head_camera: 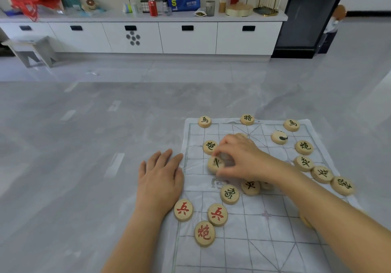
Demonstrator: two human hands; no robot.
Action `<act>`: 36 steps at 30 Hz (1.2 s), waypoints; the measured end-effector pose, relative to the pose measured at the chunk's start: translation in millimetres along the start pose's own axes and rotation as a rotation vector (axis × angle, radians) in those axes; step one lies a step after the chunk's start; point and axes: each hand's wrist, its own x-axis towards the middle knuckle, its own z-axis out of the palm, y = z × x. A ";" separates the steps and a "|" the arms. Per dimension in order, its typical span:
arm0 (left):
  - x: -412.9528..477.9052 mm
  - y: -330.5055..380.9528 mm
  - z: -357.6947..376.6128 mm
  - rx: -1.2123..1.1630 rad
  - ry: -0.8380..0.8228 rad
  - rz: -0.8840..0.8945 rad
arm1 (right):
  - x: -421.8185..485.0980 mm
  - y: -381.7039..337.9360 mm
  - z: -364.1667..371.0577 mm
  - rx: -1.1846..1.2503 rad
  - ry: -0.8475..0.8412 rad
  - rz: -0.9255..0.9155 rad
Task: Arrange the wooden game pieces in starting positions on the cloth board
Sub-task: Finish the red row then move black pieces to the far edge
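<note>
Right hand (239, 158) pinches a black-marked wooden piece (214, 163) between thumb and curled fingertips, low over the far-left part of the cloth board (275, 241), just on the near side of another black piece (210, 146); its character is blurred. Left hand (159, 177) lies flat, fingers straight, at the cloth's left edge. Judgement: seat the disc face up, square on a line crossing, and let go without nudging the neighbour, with the left palm pressing so the thin cloth cannot wrinkle or drag the red pieces (217, 214) near that wrist.
</note>
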 end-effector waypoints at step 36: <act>-1.1 0.9 -2.4 -0.027 -0.018 0.000 | 141.5 6.5 16.5 -0.164 0.276 0.195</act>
